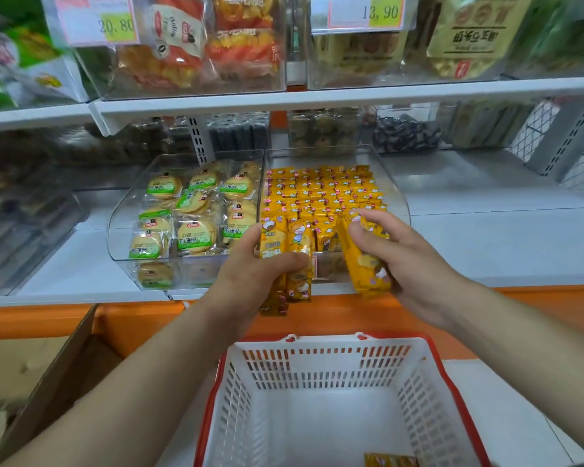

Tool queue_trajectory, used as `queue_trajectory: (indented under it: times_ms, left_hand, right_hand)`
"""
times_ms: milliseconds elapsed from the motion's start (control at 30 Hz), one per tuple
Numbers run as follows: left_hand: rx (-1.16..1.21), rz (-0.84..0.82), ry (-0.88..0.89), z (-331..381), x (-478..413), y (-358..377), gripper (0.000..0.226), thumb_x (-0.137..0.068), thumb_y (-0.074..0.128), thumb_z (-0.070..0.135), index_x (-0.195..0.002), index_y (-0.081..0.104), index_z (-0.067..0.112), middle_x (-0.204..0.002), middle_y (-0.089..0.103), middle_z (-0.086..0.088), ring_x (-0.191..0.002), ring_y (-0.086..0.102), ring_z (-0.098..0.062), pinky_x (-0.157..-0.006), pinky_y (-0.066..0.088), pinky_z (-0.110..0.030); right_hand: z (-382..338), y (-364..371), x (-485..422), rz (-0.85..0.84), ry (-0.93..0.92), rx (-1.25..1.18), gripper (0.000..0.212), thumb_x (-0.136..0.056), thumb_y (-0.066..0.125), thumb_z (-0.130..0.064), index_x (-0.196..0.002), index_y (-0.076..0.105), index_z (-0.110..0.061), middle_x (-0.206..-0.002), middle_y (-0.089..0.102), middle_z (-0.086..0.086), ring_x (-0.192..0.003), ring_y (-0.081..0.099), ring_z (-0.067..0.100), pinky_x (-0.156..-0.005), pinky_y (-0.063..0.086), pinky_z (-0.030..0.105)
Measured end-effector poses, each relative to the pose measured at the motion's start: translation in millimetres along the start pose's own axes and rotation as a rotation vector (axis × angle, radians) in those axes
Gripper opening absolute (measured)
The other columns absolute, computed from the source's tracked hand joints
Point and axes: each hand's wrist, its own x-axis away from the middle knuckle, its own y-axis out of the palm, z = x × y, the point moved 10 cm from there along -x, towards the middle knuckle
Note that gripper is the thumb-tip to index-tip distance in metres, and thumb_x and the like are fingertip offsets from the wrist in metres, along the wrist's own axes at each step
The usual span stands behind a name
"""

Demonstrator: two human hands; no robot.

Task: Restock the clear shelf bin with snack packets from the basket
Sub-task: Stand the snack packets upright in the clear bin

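Both hands grip upright yellow packets: left hand (250,264) a bunch (285,261), right hand (395,251) one packet (364,261), at the clear bin (393,183)'s six-o'clock edge (matching filed rows); basket (321,372) nearly empty.

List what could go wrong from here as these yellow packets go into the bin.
1. The left hand grips several yellow packets loosely fanned; the lowest could slip out.
2. The clear bin already looks nearly full, so more packets may topple the rows.
3. One packet lies at the edge of the basket, easily missed.
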Motion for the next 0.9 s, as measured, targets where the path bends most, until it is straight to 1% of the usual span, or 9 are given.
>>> queue_trajectory:
  times_ms: [67, 100, 233, 333, 467, 600, 733, 800, 900]
  left_hand:
    - [-0.003, 0.001, 0.007, 1.6, 0.8, -4.0, 0.035, -0.083, 0.080, 0.012, -0.112, 0.065, 0.026, -0.099, 0.079, -0.008, -0.087, 0.078, -0.031, -0.061, 0.061, -0.036]
    - [-0.003, -0.001, 0.009, 2.1, 1.6, -5.0, 0.035, -0.082, 0.080, 0.014, -0.111, 0.065, 0.026, -0.099, 0.079, -0.008, -0.087, 0.078, -0.031, -0.061, 0.060, -0.036]
    - [0.002, -0.021, 0.022, 6.6, 6.3, -3.4, 0.038, -0.083, 0.080, 0.015, -0.115, 0.063, 0.026, -0.101, 0.079, -0.006, -0.088, 0.078, -0.030, -0.065, 0.061, -0.038]
    - [0.012, -0.031, 0.031, 10.1, 10.4, -1.3, 0.040, -0.083, 0.080, 0.013, -0.117, 0.064, 0.024, -0.102, 0.079, -0.007, -0.090, 0.078, -0.031, -0.070, 0.063, -0.043]
    - [-0.006, -0.041, 0.055, 12.1, 13.4, -1.8, 0.037, -0.084, 0.080, 0.013, -0.115, 0.065, 0.027, -0.102, 0.079, -0.007, -0.092, 0.077, -0.032, -0.081, 0.063, -0.051]
    - [-0.035, -0.033, 0.059, 11.4, 12.2, -5.6, 0.048, -0.082, 0.083, 0.019, -0.120, 0.059, 0.034, -0.107, 0.078, -0.003, -0.096, 0.076, -0.030, -0.091, 0.058, -0.058]
    - [-0.044, -0.026, 0.066, 11.8, 7.5, -9.1, 0.054, -0.083, 0.083, 0.020, -0.128, 0.058, 0.034, -0.110, 0.077, -0.003, -0.100, 0.075, -0.031, -0.095, 0.055, -0.061]
    - [-0.051, -0.025, 0.071, 10.7, 4.2, -10.0, 0.054, -0.084, 0.082, 0.019, -0.130, 0.057, 0.031, -0.109, 0.078, -0.004, -0.099, 0.075, -0.032, -0.093, 0.056, -0.060]
    - [-0.067, -0.031, 0.071, 7.5, -1.6, -10.2, 0.043, -0.085, 0.081, 0.018, -0.120, 0.060, 0.031, -0.102, 0.079, -0.003, -0.094, 0.077, -0.030, -0.085, 0.061, -0.054]
  right_hand:
    - [-2.9, -9.4, -2.6, 0.052, -0.001, 0.036, 0.051, -0.060, 0.075, -0.064, -0.107, 0.069, -0.047, -0.110, 0.070, -0.007, -0.094, 0.068, 0.013, -0.076, 0.052, 0.033]
    - [-4.4, -12.7, -2.7, 0.073, 0.000, 0.040, 0.046, -0.064, 0.073, -0.064, -0.106, 0.069, -0.046, -0.111, 0.070, -0.007, -0.094, 0.068, 0.012, -0.073, 0.051, 0.032]
    - [-6.0, -20.7, -1.6, 0.102, 0.028, -0.016, 0.027, -0.092, 0.060, -0.048, -0.115, 0.067, -0.034, -0.098, 0.074, -0.007, -0.074, 0.070, 0.008, -0.055, 0.050, 0.024]
    - [-9.1, -23.5, -0.1, 0.104, 0.027, -0.070, 0.029, -0.095, 0.059, -0.042, -0.119, 0.065, -0.027, -0.087, 0.074, -0.005, -0.065, 0.068, 0.007, -0.048, 0.048, 0.022]
    - [-17.4, -26.9, 2.3, 0.119, -0.001, -0.084, 0.019, -0.094, 0.059, -0.035, -0.104, 0.069, -0.022, -0.075, 0.070, -0.002, -0.058, 0.065, 0.011, -0.046, 0.048, 0.024]
    - [-33.5, -43.9, -6.6, 0.216, -0.078, 0.132, 0.010, -0.089, 0.069, -0.029, -0.098, 0.069, -0.023, -0.093, 0.068, 0.005, -0.071, 0.064, 0.020, -0.059, 0.049, 0.034]
    - [-62.0, -53.0, -26.2, 0.257, -0.269, 0.431, 0.020, -0.084, 0.077, -0.023, -0.097, 0.063, -0.029, -0.094, 0.066, 0.002, -0.076, 0.061, 0.017, -0.060, 0.050, 0.029]
    - [-63.4, -54.6, -36.8, 0.267, -0.326, 0.522, 0.023, -0.082, 0.079, -0.019, -0.094, 0.062, -0.030, -0.094, 0.064, 0.003, -0.075, 0.061, 0.021, -0.065, 0.053, 0.035]
    - [-43.8, -53.0, -54.9, 0.237, -0.298, 0.564, 0.026, -0.082, 0.079, -0.015, -0.094, 0.060, -0.029, -0.089, 0.063, 0.000, -0.069, 0.062, 0.024, -0.068, 0.056, 0.041]
